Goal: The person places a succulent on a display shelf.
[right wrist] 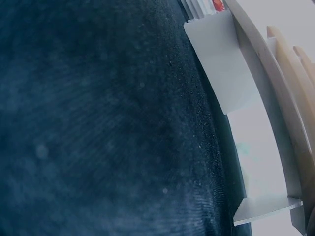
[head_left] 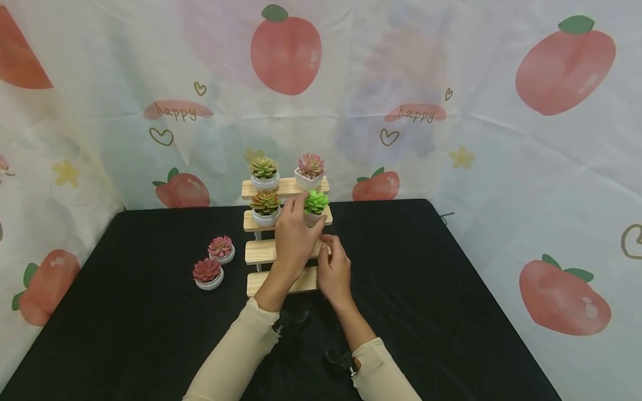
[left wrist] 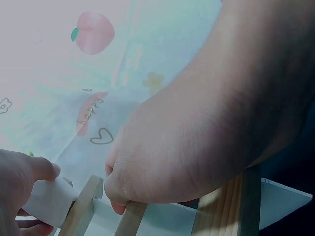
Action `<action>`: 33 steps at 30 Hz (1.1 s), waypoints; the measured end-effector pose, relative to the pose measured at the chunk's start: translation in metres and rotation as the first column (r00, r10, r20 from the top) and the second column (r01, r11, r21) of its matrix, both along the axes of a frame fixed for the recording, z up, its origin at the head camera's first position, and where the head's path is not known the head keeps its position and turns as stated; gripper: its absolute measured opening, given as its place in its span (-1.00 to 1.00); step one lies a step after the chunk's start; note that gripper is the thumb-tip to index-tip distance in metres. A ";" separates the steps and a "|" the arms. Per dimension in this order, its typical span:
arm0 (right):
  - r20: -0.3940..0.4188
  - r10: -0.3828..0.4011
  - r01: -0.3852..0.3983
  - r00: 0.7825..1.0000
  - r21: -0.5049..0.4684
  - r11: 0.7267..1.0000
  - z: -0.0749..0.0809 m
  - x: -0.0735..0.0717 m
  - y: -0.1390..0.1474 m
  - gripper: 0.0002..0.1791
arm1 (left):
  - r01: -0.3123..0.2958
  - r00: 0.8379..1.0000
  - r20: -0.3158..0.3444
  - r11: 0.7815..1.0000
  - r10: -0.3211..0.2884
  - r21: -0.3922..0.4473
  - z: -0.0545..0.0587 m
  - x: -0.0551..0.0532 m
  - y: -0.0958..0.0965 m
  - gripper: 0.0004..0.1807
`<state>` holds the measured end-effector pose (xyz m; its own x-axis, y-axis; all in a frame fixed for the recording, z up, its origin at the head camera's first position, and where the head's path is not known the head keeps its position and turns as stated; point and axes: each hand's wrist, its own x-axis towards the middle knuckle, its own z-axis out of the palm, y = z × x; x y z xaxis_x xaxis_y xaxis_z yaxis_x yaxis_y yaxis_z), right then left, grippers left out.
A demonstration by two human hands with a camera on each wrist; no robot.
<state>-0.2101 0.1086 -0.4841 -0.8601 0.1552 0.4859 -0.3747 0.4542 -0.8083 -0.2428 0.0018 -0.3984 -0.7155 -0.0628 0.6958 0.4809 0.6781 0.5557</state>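
My left hand (head_left: 296, 236) reaches over a stepped wooden display stand (head_left: 261, 253) and grips the white pot (left wrist: 51, 200) of a bright green artificial succulent (head_left: 316, 202). That pot is at the right end of the second step from the top. Lower down, my right hand (head_left: 335, 271) holds the right edge of the stand, its curled fingers at a wooden slat (left wrist: 132, 216) in the left wrist view. To the left of the green plant, an orange-green succulent (head_left: 265, 203) shares the step. In the right wrist view the stand's pale side panel (right wrist: 229, 64) shows, without the hand.
On the top step stand a yellow-green succulent (head_left: 264, 167) and a pink one (head_left: 310, 166). Two pink-red potted succulents (head_left: 221, 248) sit on the black cloth (head_left: 125, 317) left of the stand. A printed curtain (head_left: 341, 50) hangs behind the table.
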 end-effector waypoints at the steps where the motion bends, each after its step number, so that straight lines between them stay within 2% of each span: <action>1: 0.000 -0.001 0.001 1.000 0.000 1.000 0.000 0.000 0.000 -0.75 | -0.001 1.000 0.000 1.000 0.001 0.002 0.000 0.000 0.000 -0.37; 33: -0.004 -0.016 0.016 1.000 0.014 1.000 -0.002 -0.002 0.001 -0.76 | -0.006 0.999 0.047 0.998 0.003 0.055 -0.002 0.000 0.003 -0.35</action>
